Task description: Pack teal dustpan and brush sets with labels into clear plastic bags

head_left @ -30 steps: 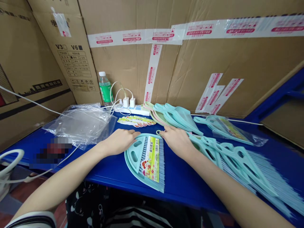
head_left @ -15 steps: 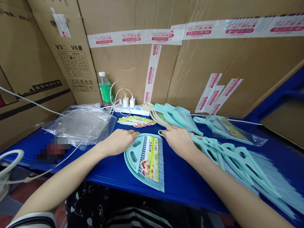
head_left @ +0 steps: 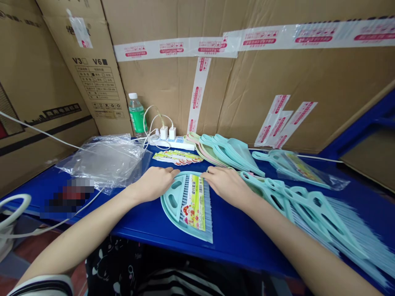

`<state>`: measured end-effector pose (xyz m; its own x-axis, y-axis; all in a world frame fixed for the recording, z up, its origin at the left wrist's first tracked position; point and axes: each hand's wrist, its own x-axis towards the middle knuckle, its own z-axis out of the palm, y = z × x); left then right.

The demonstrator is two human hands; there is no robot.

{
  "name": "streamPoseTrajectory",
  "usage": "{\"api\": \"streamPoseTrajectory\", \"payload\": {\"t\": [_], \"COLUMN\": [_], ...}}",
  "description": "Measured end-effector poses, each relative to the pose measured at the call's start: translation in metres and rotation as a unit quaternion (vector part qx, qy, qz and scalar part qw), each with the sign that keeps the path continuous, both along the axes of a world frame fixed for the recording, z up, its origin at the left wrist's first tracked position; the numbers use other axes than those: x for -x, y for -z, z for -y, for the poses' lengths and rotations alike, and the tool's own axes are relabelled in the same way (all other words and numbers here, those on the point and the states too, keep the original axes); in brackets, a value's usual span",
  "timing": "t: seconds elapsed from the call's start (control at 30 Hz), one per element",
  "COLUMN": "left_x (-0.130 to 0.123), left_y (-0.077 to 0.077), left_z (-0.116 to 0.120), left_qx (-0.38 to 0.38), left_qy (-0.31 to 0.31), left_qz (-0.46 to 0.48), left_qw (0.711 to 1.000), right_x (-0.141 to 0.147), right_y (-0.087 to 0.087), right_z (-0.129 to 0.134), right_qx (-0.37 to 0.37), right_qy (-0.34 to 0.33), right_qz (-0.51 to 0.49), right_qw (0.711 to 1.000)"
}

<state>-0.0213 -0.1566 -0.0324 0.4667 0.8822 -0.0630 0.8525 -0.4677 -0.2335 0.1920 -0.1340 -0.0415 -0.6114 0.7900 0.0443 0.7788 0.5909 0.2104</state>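
A light-teal dustpan (head_left: 169,220) lies on the blue table with a matching brush (head_left: 208,209) nested in it. Across the bristles sits a colourful label card (head_left: 194,205) with a mushroom figure. My left hand (head_left: 157,183) is closed at the dustpan's upper left edge, its fingertips partly hidden. At the upper right corner, my right hand (head_left: 224,184) has its fingers pinched together over the top end of the brush and card. Just beyond the hands, more label cards (head_left: 176,157) are fanned out.
Loose brushes (head_left: 308,213) are heaped at right. Behind stand stacked dustpans (head_left: 234,154) and a bagged set (head_left: 299,166). Clear plastic bags (head_left: 105,158), a power strip (head_left: 182,144) with cables and a green-labelled bottle (head_left: 138,117) are at left and back. Cardboard (head_left: 166,86) walls the rear.
My right hand has moved left onto the top corner of the dustpan set. The set has shifted slightly away from me, and my left hand stays at its left edge.
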Motion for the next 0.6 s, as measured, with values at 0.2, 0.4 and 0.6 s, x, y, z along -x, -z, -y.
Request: {"api": "streamPoseTrajectory", "payload": {"t": [0.2,0.4,0.6], "left_x": [-0.0004,0.0001,-0.0002], "left_y": [0.0003,0.0016,0.0015], "left_z": [0.0005,-0.0004,-0.0001], "left_qx": [0.001,0.004,0.003], "left_qy": [-0.001,-0.006,-0.008], "left_qz": [-0.007,-0.004,0.001], "left_qw": [1.000,1.000,1.000], "right_x": [0.0018,0.0041,0.0042], "right_y": [0.0071,0.0024,0.0019], "right_z": [-0.0006,0.0009,0.0008], "right_qx": [0.016,0.041,0.041], "right_qy": [-0.006,0.026,0.050], "right_qz": [-0.008,-0.017,-0.034], "right_qw": [1.000,0.999,0.997]}}
